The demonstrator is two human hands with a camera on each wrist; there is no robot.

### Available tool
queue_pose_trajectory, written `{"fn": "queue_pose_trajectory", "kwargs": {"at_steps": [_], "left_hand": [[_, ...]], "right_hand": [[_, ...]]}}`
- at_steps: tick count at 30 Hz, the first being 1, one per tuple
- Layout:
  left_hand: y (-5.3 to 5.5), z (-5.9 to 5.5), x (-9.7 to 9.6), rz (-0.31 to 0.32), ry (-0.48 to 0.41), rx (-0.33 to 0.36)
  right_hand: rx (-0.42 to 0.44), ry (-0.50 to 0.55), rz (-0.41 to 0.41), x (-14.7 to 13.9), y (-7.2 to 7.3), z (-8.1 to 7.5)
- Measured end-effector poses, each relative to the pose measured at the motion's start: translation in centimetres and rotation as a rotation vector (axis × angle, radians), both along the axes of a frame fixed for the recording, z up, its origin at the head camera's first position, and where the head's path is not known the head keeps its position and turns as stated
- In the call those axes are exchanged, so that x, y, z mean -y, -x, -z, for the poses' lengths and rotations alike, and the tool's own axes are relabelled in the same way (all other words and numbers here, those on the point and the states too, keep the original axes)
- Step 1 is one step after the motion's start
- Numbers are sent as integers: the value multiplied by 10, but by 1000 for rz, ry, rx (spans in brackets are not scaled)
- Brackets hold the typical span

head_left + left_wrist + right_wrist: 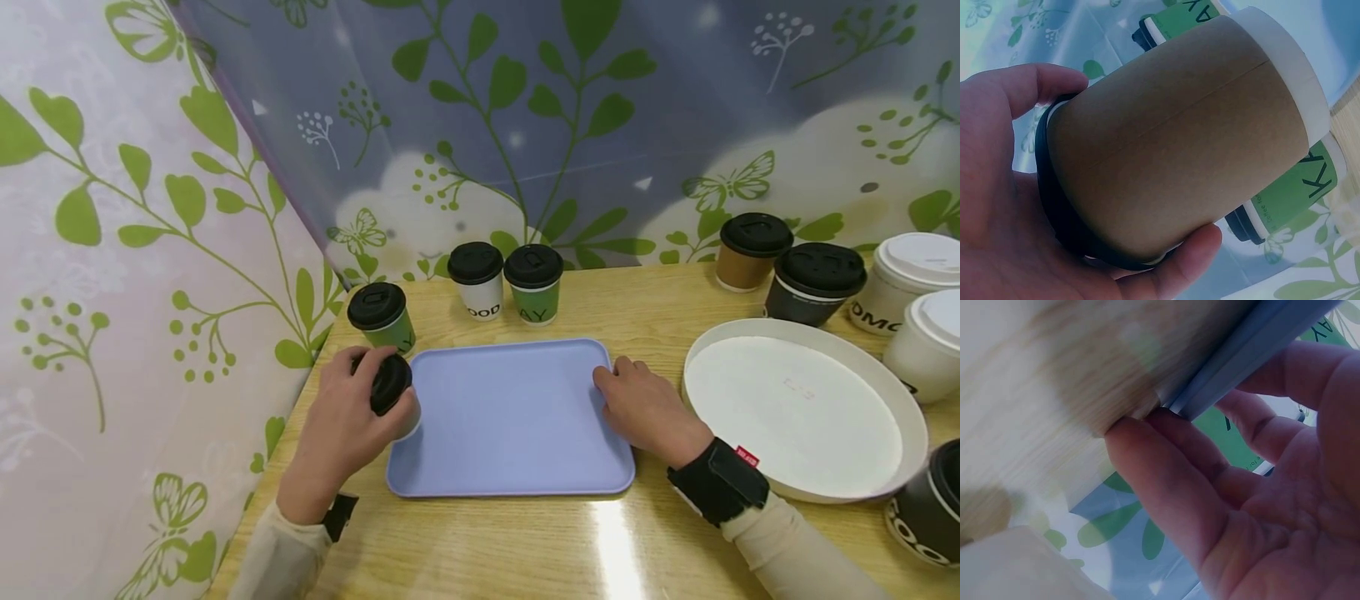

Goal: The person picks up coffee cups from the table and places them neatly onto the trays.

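Note:
My left hand [348,417] grips a paper coffee cup by its black lid [392,385], at the left edge of the lavender tray [510,417]. In the left wrist view the cup's brown sleeve [1179,137] shows, with thumb and fingers spread round the lid end. On the tray's right side, my right hand [648,408] holds the rim; the right wrist view has its fingers [1160,469] curled against the tray edge [1235,369]. Just behind the left hand stands a green cup [386,321] with a black lid. Nothing else lies on the tray.
Behind the tray stand a white cup [480,287] and another green cup [534,292]. To the right are a round white tray [795,408], a brown cup [742,262], black cups [806,296] and white-lidded cups [930,350]. A patterned wall covering [150,250] borders the table's left side.

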State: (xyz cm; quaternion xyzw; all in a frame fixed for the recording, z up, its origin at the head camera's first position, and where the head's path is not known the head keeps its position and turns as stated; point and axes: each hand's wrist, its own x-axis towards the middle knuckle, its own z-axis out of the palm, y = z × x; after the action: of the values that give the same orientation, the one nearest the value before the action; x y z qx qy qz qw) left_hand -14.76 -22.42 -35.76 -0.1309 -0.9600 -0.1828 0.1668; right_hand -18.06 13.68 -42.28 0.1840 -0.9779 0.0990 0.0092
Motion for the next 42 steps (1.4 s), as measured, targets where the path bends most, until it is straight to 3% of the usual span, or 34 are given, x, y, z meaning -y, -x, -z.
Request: {"fn": "queue_pose_trajectory", "kwargs": {"at_steps": [42], "left_hand": [[8,-2,-10,34,4,-12]], "right_hand": [[8,-3,-4,0,1,0]]}}
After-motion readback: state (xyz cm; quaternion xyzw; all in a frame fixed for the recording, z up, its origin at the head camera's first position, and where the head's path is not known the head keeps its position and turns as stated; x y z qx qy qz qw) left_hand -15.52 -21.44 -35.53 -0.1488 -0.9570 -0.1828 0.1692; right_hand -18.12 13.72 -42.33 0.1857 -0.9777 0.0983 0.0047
